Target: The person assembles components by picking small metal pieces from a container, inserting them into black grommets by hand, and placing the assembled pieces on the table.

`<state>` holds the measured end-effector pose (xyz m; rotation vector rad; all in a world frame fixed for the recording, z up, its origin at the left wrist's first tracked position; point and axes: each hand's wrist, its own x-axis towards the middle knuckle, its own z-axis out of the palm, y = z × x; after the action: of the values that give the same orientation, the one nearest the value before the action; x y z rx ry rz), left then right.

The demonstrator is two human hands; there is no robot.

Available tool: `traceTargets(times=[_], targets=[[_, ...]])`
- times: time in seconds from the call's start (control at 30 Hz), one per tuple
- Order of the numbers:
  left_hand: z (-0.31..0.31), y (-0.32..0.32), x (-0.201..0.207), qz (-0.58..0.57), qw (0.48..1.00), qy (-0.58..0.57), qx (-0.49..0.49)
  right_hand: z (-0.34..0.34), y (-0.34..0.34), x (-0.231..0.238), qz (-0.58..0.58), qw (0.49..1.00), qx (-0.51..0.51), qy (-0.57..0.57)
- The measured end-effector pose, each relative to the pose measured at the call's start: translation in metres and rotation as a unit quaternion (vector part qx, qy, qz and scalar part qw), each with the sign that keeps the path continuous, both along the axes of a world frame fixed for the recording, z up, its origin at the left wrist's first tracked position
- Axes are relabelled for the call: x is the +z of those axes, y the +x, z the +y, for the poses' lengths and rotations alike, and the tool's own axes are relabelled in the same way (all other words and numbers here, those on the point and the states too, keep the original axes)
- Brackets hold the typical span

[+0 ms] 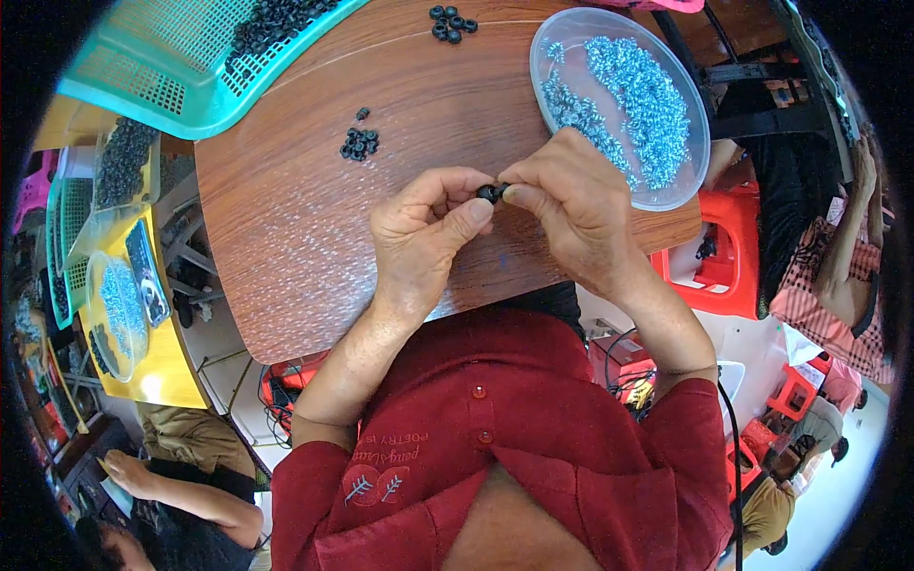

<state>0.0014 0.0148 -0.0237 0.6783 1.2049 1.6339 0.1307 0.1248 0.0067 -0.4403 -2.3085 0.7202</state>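
Observation:
Above the near part of the wooden table, my left hand (pixel 419 233) and my right hand (pixel 581 209) meet fingertip to fingertip. Between them is a small black round part (pixel 486 192), pinched by the left thumb and fingers. A second small dark piece touches it, held in the right thumb and forefinger; its exact shape is mostly covered. Beyond my hands lies a cluster of black ring-like parts (pixel 359 145). Close to the right hand stands a round translucent tray (pixel 703 143) with many small shiny silvery-blue pieces (pixel 647 105) spread in it.
The brown wooden table (pixel 286 228) has another group of black parts (pixel 452 24) at its far side. A turquoise basket (pixel 205 119) of black parts overhangs the far left. On the right is a red stool (pixel 743 252). People sit nearby; at left is a yellow table (pixel 171 366).

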Motion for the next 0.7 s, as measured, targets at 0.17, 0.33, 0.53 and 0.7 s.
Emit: traceTargets(times=[0.17,0.33,0.53,0.7], targets=[[-0.001,0.0,0.001,-0.007,1.0,-0.009,-0.004,-0.001,-0.002,-0.002,0.003,1.0,0.0,-0.001],[-0.002,0.001,0.0,0.002,1.0,-0.007,-0.002,-0.003,-0.003,0.001,-0.003,0.999,0.008,0.046],[-0.002,0.003,0.003,0.019,1.0,-0.016,0.004,-0.002,-0.002,0.007,-0.05,0.995,0.02,0.083],[-0.003,0.004,0.002,0.064,0.997,-0.032,0.005,-0.004,-0.004,0.009,-0.085,0.993,0.014,0.085]])
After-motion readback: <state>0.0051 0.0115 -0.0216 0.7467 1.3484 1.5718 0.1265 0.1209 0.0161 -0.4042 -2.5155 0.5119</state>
